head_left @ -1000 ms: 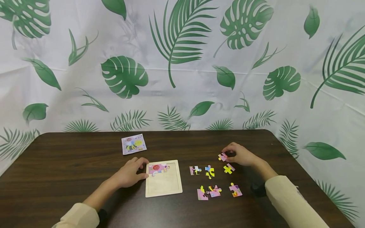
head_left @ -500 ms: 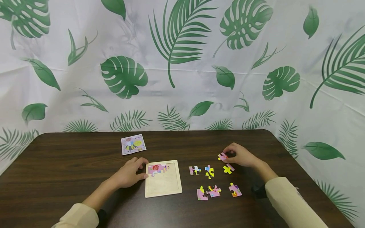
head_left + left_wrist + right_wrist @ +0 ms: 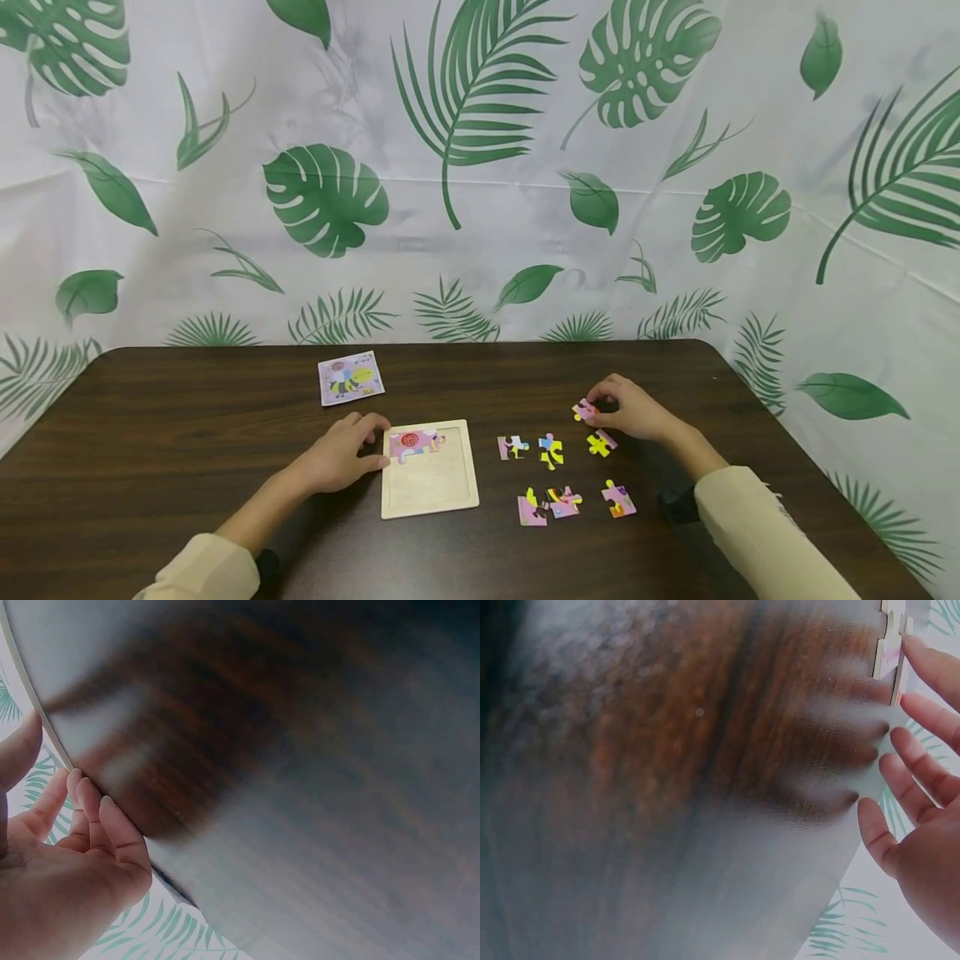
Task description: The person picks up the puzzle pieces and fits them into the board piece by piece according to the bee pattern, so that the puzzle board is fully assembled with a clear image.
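A square wooden tray [image 3: 430,487] lies on the table with joined pink puzzle pieces [image 3: 417,443] along its upper left part. The left hand [image 3: 342,454] touches the tray's left edge with its thumb and a fingertip, its fingers loosely bent; the left wrist view shows this hand [image 3: 82,862] at the thin edge. The right hand [image 3: 634,411] pinches a pink puzzle piece [image 3: 583,410] between thumb and index finger, low over or on the table. A yellow and pink piece [image 3: 601,443] lies just below it. In the right wrist view, the other fingers of the hand [image 3: 930,780] are spread.
Several loose pieces lie right of the tray, among them a blue and yellow piece [image 3: 551,452], a pink corner piece [image 3: 532,510] and a pink and orange piece [image 3: 618,499]. A bee picture card [image 3: 351,379] lies behind the tray. A leaf-print cloth [image 3: 480,250] hangs behind the table.
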`<action>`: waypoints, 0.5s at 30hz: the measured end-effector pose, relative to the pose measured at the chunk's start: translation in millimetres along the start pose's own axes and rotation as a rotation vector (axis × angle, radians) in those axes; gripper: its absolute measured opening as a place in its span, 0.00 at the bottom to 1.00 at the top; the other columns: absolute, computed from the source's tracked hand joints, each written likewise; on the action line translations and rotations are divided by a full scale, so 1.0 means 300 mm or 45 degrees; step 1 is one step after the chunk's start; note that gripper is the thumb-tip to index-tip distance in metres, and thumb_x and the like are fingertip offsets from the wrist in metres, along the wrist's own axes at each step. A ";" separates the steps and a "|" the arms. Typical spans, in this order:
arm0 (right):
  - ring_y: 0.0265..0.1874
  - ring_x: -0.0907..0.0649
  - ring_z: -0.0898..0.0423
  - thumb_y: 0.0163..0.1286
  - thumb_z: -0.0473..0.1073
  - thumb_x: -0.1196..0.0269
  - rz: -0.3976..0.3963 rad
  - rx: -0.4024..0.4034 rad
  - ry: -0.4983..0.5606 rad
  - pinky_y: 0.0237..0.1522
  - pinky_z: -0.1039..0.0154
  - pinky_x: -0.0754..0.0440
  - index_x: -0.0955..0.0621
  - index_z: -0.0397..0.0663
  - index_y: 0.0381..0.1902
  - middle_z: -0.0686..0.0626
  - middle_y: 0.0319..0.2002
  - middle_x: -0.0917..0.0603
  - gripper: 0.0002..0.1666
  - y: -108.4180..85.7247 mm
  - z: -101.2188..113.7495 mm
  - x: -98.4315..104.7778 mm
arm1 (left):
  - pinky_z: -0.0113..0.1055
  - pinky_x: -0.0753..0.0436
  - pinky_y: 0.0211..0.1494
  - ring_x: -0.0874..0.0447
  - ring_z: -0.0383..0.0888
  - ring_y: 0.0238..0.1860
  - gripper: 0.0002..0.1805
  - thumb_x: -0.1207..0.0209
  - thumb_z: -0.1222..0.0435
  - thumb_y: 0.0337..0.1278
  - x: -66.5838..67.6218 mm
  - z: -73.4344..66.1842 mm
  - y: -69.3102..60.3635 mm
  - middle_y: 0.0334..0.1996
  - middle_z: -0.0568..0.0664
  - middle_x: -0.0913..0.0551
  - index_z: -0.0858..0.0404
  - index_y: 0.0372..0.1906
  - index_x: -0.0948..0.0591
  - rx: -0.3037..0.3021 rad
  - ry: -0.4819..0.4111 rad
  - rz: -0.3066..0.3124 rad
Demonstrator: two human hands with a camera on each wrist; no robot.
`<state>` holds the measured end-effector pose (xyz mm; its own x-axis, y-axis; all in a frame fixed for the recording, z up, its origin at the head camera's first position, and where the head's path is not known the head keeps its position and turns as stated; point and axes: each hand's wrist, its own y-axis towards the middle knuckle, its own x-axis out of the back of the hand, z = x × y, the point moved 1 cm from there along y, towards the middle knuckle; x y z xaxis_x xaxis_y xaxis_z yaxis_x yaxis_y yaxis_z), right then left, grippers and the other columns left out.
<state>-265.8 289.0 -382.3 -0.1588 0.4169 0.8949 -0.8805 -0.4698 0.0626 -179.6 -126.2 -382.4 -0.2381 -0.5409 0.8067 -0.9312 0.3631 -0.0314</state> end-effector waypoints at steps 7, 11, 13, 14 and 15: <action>0.37 0.26 0.50 0.54 0.43 0.32 -0.005 0.022 -0.013 0.42 0.52 0.28 0.20 0.40 0.36 0.47 0.36 0.25 0.15 0.000 0.006 0.000 | 0.44 0.29 0.38 0.31 0.49 0.38 0.21 0.36 0.63 0.50 -0.002 0.003 0.003 0.34 0.51 0.29 0.62 0.49 0.28 0.003 0.001 0.005; 0.36 0.26 0.51 0.55 0.42 0.32 0.013 0.026 -0.014 0.40 0.53 0.28 0.20 0.40 0.37 0.48 0.35 0.25 0.15 0.005 0.015 -0.004 | 0.44 0.29 0.38 0.31 0.49 0.38 0.21 0.36 0.63 0.50 -0.001 0.003 0.003 0.34 0.52 0.29 0.62 0.49 0.28 0.002 0.002 0.009; 0.35 0.26 0.52 0.55 0.42 0.32 0.027 0.018 -0.010 0.39 0.55 0.28 0.20 0.40 0.38 0.49 0.35 0.24 0.15 0.008 0.022 -0.007 | 0.44 0.29 0.39 0.31 0.49 0.38 0.21 0.36 0.63 0.50 -0.001 0.004 0.002 0.34 0.52 0.29 0.62 0.49 0.28 0.001 -0.001 0.009; 0.35 0.26 0.53 0.55 0.41 0.32 0.033 0.020 -0.007 0.39 0.55 0.28 0.20 0.40 0.38 0.49 0.35 0.24 0.15 0.010 0.025 -0.008 | 0.45 0.29 0.39 0.31 0.49 0.38 0.21 0.36 0.63 0.50 -0.001 0.004 0.002 0.34 0.52 0.29 0.62 0.49 0.28 0.000 -0.001 0.010; 0.34 0.26 0.53 0.55 0.41 0.33 0.038 0.017 -0.005 0.39 0.56 0.27 0.20 0.40 0.39 0.49 0.35 0.24 0.14 0.011 0.028 -0.009 | 0.45 0.29 0.39 0.31 0.49 0.38 0.21 0.36 0.63 0.50 -0.001 0.004 0.001 0.34 0.52 0.29 0.63 0.49 0.28 0.000 -0.003 0.011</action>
<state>-264.6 279.6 -380.8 -0.1832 0.3995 0.8982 -0.8694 -0.4924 0.0417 -180.3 -126.8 -383.2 -0.2466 -0.5393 0.8052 -0.9291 0.3678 -0.0382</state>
